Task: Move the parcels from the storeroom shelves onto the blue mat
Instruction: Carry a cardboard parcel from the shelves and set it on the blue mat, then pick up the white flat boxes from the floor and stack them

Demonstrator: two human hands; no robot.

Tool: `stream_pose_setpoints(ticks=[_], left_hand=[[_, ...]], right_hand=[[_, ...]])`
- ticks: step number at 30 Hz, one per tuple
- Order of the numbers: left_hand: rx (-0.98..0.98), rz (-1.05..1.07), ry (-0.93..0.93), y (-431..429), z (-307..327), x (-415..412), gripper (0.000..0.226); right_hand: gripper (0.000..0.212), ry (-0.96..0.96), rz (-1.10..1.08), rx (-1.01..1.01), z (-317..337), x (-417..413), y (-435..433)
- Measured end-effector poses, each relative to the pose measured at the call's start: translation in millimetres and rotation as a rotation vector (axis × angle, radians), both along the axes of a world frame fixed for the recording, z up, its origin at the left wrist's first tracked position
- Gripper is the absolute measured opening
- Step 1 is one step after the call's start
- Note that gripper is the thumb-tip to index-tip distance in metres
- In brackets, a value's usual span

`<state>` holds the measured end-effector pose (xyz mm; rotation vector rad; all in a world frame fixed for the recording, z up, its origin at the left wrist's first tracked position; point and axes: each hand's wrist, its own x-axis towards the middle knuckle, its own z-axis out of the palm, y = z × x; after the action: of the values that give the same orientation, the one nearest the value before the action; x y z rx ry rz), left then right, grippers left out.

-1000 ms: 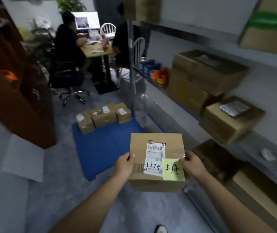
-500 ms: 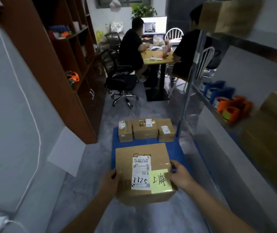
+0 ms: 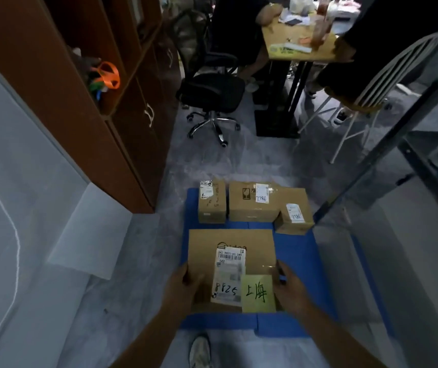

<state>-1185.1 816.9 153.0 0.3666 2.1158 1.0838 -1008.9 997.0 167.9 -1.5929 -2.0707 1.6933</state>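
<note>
Gripping a brown parcel (image 3: pixel 239 240) with white label (image 3: pixel 229 277) and yellow note (image 3: pixel 257 293), left hand (image 3: pixel 183 285) and right hand (image 3: pixel 289 288) hold it over the blue mat (image 3: pixel 300 251) bearing three smaller parcels (image 3: pixel 255 205).

Grey floor (image 3: pixel 212 160) – blue mat (image 3: pixel 300 261) on it, three parcels (image 3: pixel 252 205) atop.

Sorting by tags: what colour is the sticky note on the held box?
Yellow-green note, head view.

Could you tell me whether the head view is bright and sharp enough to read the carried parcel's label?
Head view: dim, darkest at the top; the label on the parcel shows legible handwritten 8825, blurred fine print; wide-angle distortion slants the cabinet.
</note>
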Motion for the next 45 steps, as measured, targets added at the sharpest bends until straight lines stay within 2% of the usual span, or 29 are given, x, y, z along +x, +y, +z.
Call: stream_pose_setpoints(ticks=[3,6,9,15,17,19,26,29,32,34,37,39,40,42,45], left_hand=[[-0.042,0.042,-0.08,30,-38,-49,0.009],[-0.077,0.158,-0.195,55,-85,-91,0.017],[-0.083,0.251,-0.24,83,-145,-125,0.031],[-0.058,0.271,-0.202,138,-264,-174,0.036],[-0.041,0.286,-0.219,156,-294,-188,0.039],[-0.017,0.32,-0.243,171,-317,-201,0.043],[-0.013,0.38,-0.129,186,-349,-221,0.044],[-0.052,0.368,-0.06,185,-337,-216,0.05],[-0.085,0.362,-0.001,188,-304,-208,0.065],[-0.052,0.288,0.007,196,-273,-200,0.059],[0.02,0.184,-0.052,207,-208,-186,0.05],[0.063,0.221,-0.068,209,-156,-175,0.028],[0.088,0.252,-0.069,210,-127,-170,0.025],[0.116,0.263,-0.052,207,-68,-160,0.027],[0.126,0.1,0.085,202,23,-148,0.045]], right_hand=[[0.028,0.063,-0.123,-0.121,-45,-46,26],[0.041,0.087,-0.134,-0.251,-101,-85,50],[0.057,0.072,-0.097,-0.283,-166,-117,82],[0.04,0.16,-0.059,-0.325,-283,-167,140],[0.05,0.152,-0.085,-0.335,-313,-181,156],[0.056,0.151,-0.099,-0.329,-334,-195,168],[0.045,0.172,-0.094,-0.239,-362,-220,175],[0.044,0.107,-0.059,-0.24,-353,-217,173],[0.069,-0.005,-0.057,-0.185,-324,-212,173],[0.074,-0.025,-0.005,-0.112,-291,-213,177],[0.065,0.02,0.094,-0.04,-216,-219,187],[0.059,0.076,0.079,-0.051,-158,-216,194],[0.059,0.093,0.054,-0.069,-126,-212,197],[0.055,0.123,-0.002,-0.082,-60,-202,202],[0.052,0.143,0.035,0.047,33,-174,205]])
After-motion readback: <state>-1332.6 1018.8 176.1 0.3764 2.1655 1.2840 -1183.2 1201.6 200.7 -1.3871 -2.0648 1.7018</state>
